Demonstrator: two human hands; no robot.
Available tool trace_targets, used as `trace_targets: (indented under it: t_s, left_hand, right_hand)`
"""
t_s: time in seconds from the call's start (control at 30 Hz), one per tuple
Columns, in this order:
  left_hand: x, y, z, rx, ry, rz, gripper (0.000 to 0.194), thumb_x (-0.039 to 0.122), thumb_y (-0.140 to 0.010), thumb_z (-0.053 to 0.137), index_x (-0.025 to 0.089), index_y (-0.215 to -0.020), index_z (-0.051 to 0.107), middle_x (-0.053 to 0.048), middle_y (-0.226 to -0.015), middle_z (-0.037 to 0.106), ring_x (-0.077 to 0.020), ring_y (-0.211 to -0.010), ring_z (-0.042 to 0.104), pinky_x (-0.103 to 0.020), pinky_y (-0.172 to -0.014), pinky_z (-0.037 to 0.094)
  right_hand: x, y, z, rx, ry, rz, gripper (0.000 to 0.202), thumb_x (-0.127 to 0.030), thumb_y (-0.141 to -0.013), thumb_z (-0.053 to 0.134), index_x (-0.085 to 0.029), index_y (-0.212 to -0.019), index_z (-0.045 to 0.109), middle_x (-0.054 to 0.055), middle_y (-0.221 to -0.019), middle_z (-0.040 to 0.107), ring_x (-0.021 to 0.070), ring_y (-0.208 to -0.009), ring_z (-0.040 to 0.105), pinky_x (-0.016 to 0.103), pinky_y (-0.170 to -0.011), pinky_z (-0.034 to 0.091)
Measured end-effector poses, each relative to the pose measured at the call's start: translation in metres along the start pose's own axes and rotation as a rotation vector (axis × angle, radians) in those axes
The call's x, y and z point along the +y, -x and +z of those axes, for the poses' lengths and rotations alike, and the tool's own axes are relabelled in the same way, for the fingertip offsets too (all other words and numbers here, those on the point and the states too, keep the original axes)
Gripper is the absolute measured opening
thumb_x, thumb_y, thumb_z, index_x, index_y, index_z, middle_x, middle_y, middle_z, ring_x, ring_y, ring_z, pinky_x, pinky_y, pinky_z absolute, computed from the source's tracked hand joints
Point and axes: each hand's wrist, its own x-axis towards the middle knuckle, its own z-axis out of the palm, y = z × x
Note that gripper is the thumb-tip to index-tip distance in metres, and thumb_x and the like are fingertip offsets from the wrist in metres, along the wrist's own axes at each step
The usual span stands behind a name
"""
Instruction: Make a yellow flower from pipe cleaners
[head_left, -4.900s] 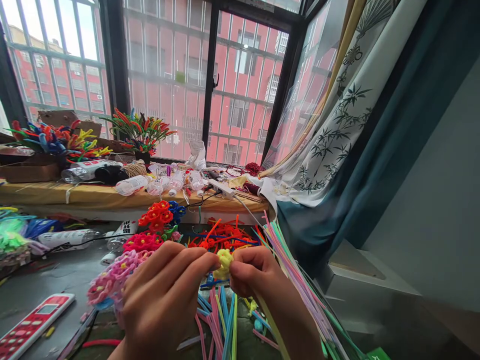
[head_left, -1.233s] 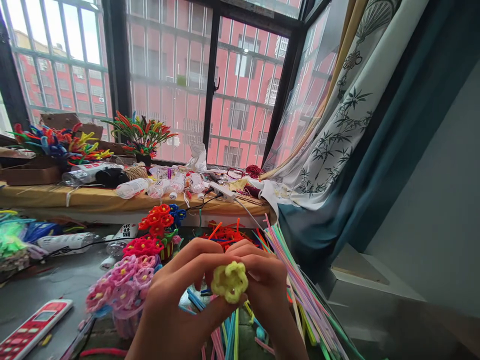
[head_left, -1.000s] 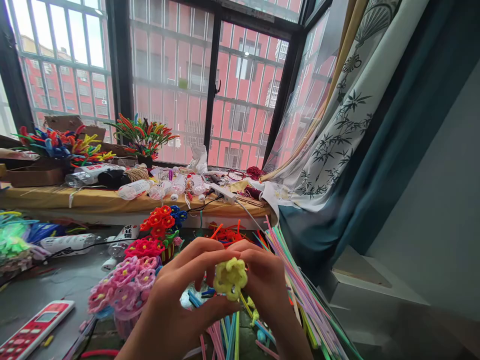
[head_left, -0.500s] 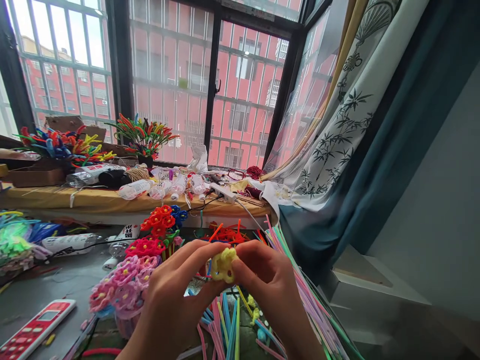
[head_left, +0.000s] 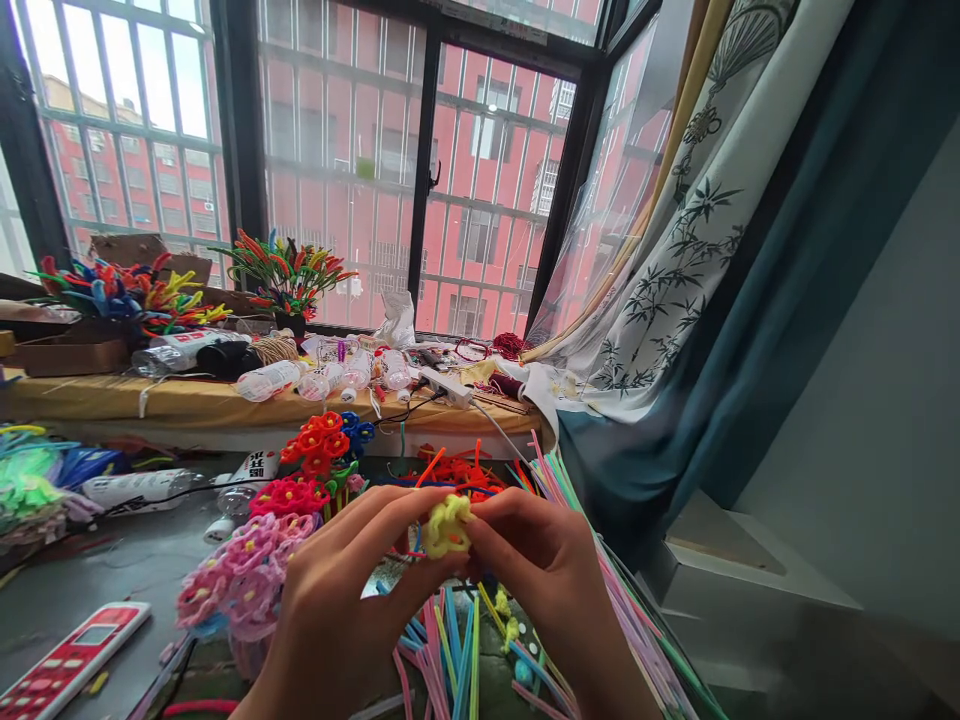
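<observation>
Between my two hands is a small yellow pipe-cleaner flower (head_left: 448,527), its fuzzy loops bent into a rounded shape with gaps. My left hand (head_left: 360,580) pinches it from the left, thumb below and index finger along the top. From the right, the thumb and fingers of my right hand (head_left: 536,570) close on its edge. Below the hands lie loose pink, blue and yellow pipe cleaners (head_left: 454,650). Small yellow twisted pieces (head_left: 510,630) sit under my right wrist. The fingertips behind the flower are partly hidden.
Pink, red and blue fuzzy flowers (head_left: 251,570) stand left of my hands. A red and white remote-like device (head_left: 75,655) lies at lower left. A long bundle of pipe cleaners (head_left: 630,620) runs along the right. Plastic bottles (head_left: 270,380) and a power strip (head_left: 446,385) lie on the sill.
The yellow flower has turned slightly between my fingers and its loops show from another side. Both hands have shifted only a little.
</observation>
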Motion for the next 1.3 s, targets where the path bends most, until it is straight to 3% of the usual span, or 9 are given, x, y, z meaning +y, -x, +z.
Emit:
trace_targets:
  t_s: [0.2, 0.43, 0.57, 0.77, 1.03, 1.13, 1.3]
  left_hand:
    - [0.001, 0.001, 0.004, 0.063, 0.015, -0.032, 0.018, 0.03, -0.092, 0.064, 0.03, -0.11, 0.065, 0.004, -0.098, 0.074, -0.0113, -0.083, 0.07, -0.017, -0.073, 0.053]
    - [0.004, -0.002, 0.003, 0.102, 0.106, -0.153, 0.025, 0.026, -0.082, 0.074, 0.03, -0.105, 0.07, 0.006, -0.085, 0.074, -0.0096, -0.056, 0.058, -0.018, -0.053, 0.049]
    - [0.006, -0.003, 0.002, 0.089, 0.17, -0.237, 0.027, 0.025, -0.08, 0.073, 0.031, -0.106, 0.073, 0.007, -0.085, 0.076, -0.0087, -0.056, 0.059, -0.018, -0.053, 0.048]
    - [0.011, -0.005, 0.001, 0.113, 0.173, -0.351, 0.008, 0.031, -0.081, 0.071, 0.028, -0.088, 0.076, 0.008, -0.064, 0.071, -0.0095, -0.051, 0.059, -0.019, -0.052, 0.047]
    - [0.012, -0.011, -0.005, 0.042, 0.158, -0.365, 0.015, 0.035, -0.084, 0.067, 0.025, -0.079, 0.077, 0.005, -0.067, 0.069, -0.0096, -0.048, 0.056, -0.02, -0.048, 0.046]
    - [0.01, -0.01, -0.005, 0.042, 0.162, -0.455, 0.017, 0.039, -0.081, 0.07, 0.023, -0.081, 0.075, 0.004, -0.059, 0.065, -0.0117, -0.049, 0.057, -0.021, -0.046, 0.047]
    - [0.011, -0.009, -0.003, 0.052, 0.246, -0.545, 0.018, 0.04, -0.078, 0.074, 0.023, -0.081, 0.074, 0.003, -0.061, 0.069, -0.0139, -0.051, 0.064, -0.02, -0.045, 0.051]
  right_hand:
    - [0.001, 0.001, 0.002, -0.011, -0.037, 0.002, 0.018, -0.035, -0.078, 0.083, -0.018, -0.08, 0.077, 0.0, -0.066, 0.07, 0.0108, -0.059, 0.065, 0.02, -0.058, 0.052]
    - [0.0, 0.001, 0.004, -0.001, 0.016, 0.054, 0.026, -0.041, -0.078, 0.08, -0.016, -0.081, 0.077, 0.002, -0.066, 0.072, 0.0142, -0.058, 0.065, 0.023, -0.057, 0.054]
    - [0.001, -0.001, 0.005, 0.033, 0.091, 0.032, 0.028, -0.043, -0.079, 0.078, -0.015, -0.084, 0.078, 0.004, -0.071, 0.075, 0.0164, -0.061, 0.068, 0.025, -0.059, 0.055]
    - [0.001, 0.0, 0.01, 0.069, 0.26, -0.042, 0.023, -0.041, -0.083, 0.074, -0.019, -0.085, 0.079, 0.005, -0.077, 0.078, 0.0198, -0.07, 0.071, 0.027, -0.066, 0.055]
    - [0.004, -0.002, 0.008, 0.105, 0.384, -0.104, 0.021, -0.037, -0.086, 0.07, -0.018, -0.082, 0.078, 0.005, -0.074, 0.077, 0.0189, -0.066, 0.07, 0.025, -0.062, 0.054]
    - [0.006, -0.004, 0.007, 0.103, 0.43, -0.126, 0.022, -0.038, -0.086, 0.069, -0.018, -0.082, 0.078, 0.006, -0.075, 0.077, 0.0202, -0.068, 0.07, 0.027, -0.064, 0.054]
    - [0.007, -0.004, 0.007, 0.096, 0.443, -0.126, 0.022, -0.038, -0.085, 0.069, -0.018, -0.083, 0.077, 0.006, -0.078, 0.077, 0.0213, -0.071, 0.071, 0.028, -0.067, 0.055]
